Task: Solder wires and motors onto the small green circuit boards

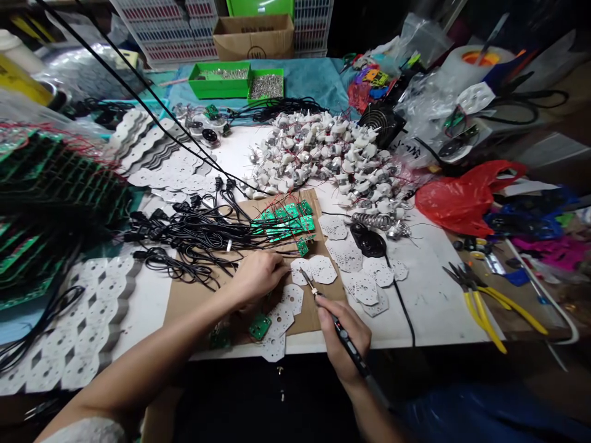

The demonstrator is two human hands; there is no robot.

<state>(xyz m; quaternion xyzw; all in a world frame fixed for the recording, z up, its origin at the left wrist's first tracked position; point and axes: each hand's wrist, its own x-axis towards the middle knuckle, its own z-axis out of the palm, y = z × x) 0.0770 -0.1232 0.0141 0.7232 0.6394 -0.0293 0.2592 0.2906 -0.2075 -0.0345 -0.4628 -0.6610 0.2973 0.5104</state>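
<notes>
My right hand is closed around a black soldering iron. Its tip touches a white octagonal LED board on a brown cardboard sheet. With its fingers pinched together, my left hand rests at the left edge of that same board; whether it holds a wire I cannot make out. More white boards lie to the right. Small green circuit boards with red wires sit just beyond my hands.
A tangle of black cables lies left of the cardboard. A heap of small white motors sits further back. Yellow-handled pliers and a red plastic bag lie right. Green trays stand at the back. White panel sheets cover the left.
</notes>
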